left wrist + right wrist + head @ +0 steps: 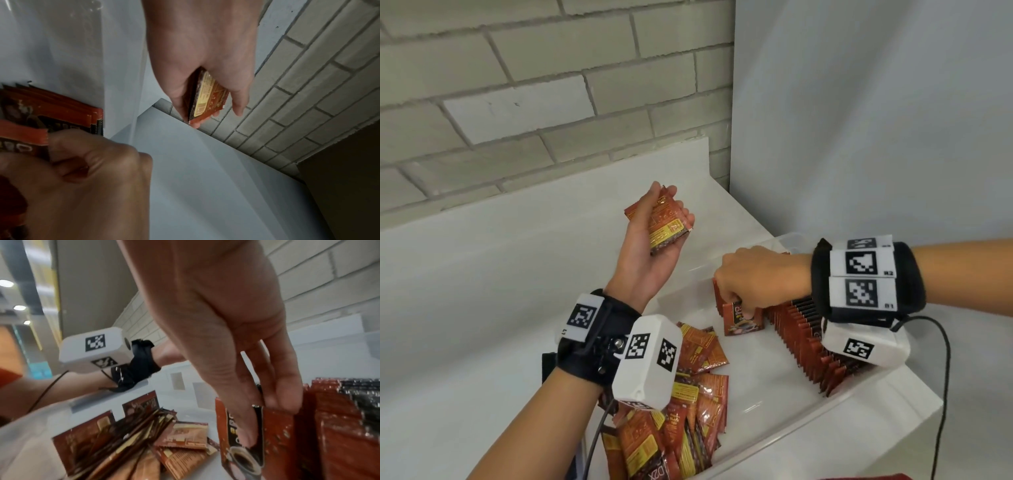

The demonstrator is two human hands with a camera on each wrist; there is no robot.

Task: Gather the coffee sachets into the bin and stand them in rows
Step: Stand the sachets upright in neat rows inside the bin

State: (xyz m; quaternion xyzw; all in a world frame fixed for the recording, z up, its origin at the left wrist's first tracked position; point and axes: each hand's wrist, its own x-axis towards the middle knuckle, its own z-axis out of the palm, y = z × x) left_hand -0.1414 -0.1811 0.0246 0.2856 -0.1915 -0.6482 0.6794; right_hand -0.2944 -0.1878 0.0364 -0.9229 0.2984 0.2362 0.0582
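Note:
My left hand is raised above the counter and grips a small stack of red coffee sachets, seen edge-on as the held sachets in the left wrist view. My right hand reaches down into the clear bin and pinches an upright sachet at the near end of a standing row of sachets. In the right wrist view the thumb and fingers hold that sachet against the row. A loose pile of sachets lies in the bin's near left part.
The bin sits on a white counter in a corner, with a brick wall behind and a white panel on the right. A black cable hangs from my right wrist past the counter's edge.

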